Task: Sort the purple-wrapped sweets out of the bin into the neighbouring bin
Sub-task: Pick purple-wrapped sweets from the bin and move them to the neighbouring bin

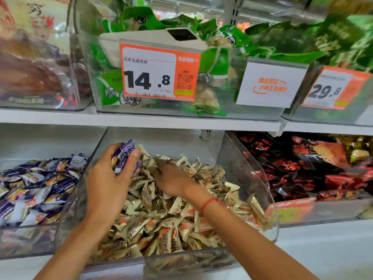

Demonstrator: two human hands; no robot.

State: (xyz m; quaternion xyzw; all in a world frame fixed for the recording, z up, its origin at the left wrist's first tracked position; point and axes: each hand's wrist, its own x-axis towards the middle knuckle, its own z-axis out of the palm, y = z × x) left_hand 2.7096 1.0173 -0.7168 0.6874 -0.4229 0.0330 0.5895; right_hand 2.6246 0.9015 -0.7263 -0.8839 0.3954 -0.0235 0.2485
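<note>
The left hand (109,178) grips a bunch of purple sweets (123,156) over the middle bin (270,199); these look light, crinkly and slippery, best pinched by the body. The right hand (171,178) digs flat-fingered into beige sweets (161,223), holding nothing I can see. The left bin (28,235) is just beside.

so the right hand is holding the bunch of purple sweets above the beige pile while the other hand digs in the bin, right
Not quite: the head view shows the left hand gripping the purple-wrapped sweets above the beige sweets. The right hand is the one that digs in the clear bin, fingers down among the wrappers.
</note>
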